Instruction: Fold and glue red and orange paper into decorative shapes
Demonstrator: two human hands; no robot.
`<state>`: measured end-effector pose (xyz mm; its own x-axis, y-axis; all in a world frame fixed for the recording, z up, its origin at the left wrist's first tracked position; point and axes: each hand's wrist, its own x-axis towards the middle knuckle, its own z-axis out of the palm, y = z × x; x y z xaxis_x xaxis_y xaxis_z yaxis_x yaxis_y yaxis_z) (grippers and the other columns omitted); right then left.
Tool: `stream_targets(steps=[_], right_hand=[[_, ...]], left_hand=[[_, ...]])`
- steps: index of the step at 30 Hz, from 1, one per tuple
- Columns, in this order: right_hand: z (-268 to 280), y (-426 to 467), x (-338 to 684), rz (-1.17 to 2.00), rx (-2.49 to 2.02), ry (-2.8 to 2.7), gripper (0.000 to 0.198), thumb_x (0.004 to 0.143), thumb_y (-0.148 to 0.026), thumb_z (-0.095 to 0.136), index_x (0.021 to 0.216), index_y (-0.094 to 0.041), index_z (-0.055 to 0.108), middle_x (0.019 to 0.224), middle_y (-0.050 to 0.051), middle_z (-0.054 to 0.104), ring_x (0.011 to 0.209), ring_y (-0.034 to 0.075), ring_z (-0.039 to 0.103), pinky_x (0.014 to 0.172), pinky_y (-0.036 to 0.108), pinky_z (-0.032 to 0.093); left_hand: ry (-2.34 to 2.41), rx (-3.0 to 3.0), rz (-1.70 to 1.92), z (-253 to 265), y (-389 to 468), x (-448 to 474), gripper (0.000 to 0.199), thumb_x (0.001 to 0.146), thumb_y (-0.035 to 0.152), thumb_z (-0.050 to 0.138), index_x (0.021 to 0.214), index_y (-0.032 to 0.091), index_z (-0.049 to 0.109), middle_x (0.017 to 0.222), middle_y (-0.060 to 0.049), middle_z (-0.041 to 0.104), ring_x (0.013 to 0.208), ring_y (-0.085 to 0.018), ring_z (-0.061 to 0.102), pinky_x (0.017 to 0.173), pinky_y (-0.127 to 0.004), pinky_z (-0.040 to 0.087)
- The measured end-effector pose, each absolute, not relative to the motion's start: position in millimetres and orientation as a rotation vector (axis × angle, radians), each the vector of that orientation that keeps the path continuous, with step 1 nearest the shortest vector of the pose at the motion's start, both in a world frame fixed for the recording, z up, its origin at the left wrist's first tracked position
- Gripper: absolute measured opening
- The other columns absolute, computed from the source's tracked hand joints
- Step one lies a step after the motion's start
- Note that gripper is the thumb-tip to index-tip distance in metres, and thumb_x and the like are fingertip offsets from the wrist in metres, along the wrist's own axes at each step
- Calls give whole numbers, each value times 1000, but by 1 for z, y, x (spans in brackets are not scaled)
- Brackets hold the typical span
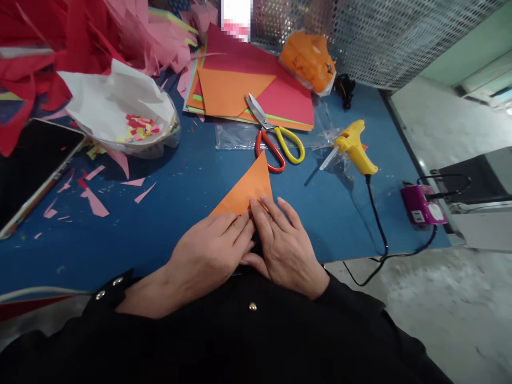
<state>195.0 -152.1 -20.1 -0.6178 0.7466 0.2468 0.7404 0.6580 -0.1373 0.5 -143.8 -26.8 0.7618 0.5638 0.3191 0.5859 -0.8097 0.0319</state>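
Note:
A folded triangle of orange paper point(250, 186) lies at the blue table's near edge, one point aimed away from me. My left hand point(212, 242) covers its near left side, fingers bent together over the paper and closed on its edge. Stretched out and slightly apart, the fingers of my right hand point(282, 242) press on the paper's near right side. The fingertips of both hands meet at the middle, hiding the paper's near edge. Just beyond the triangle lie scissors point(267, 128) with one red and one yellow handle, blades partly over another orange sheet point(228, 93).
Coloured sheets point(296, 101) are stacked at the back. A yellow glue gun point(358, 149) and purple power box point(424, 205) lie right, with trailing cords. Left are a paper-lined bowl point(152, 141) of scraps, a dark tablet-like device point(36, 165) and pink offcuts point(96, 202).

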Motion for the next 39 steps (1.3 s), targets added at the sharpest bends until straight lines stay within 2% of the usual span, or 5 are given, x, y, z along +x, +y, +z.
stream_targets(steps=[13, 17, 24, 35, 39], right_hand=[[-22, -150, 194, 62, -1201, -2550, 86, 100, -67, 30, 144, 6, 44, 148, 24, 55, 143, 34, 45, 123, 52, 28], [-20, -145, 201, 343, -1226, -2437, 85, 99, -70, 29, 146, -1, 44, 148, 21, 55, 145, 33, 43, 123, 55, 28], [-23, -143, 218, 980, -1173, -1768, 58, 105, -56, 29, 149, -21, 42, 147, 11, 59, 141, 23, 51, 120, 51, 36], [-20, -146, 202, 302, -1237, -2454, 87, 99, -70, 22, 149, -2, 40, 151, 18, 53, 151, 31, 33, 124, 52, 28], [-25, -148, 195, 98, -1258, -2550, 88, 99, -69, 25, 146, 3, 43, 152, 21, 52, 149, 33, 35, 124, 50, 26]], left_hand=[[-817, -2741, -536, -20, -140, 1, 36, 103, 18, 42, 117, -6, 66, 119, -26, 72, 104, -31, 72, 90, -42, 58], [-826, -2712, -560, -20, -140, 3, 32, 101, 18, 49, 114, -6, 68, 113, -24, 74, 100, -31, 73, 86, -41, 59], [-832, -2653, -591, -23, -140, 6, 26, 99, 15, 54, 111, -3, 69, 107, -20, 76, 98, -28, 73, 87, -39, 58], [-830, -2672, -572, -21, -140, 4, 30, 100, 19, 52, 111, -3, 68, 110, -21, 75, 98, -29, 72, 88, -41, 58], [-852, -2708, -573, -23, -140, 2, 33, 102, 21, 46, 113, -2, 68, 115, -22, 74, 101, -28, 71, 91, -40, 56]])
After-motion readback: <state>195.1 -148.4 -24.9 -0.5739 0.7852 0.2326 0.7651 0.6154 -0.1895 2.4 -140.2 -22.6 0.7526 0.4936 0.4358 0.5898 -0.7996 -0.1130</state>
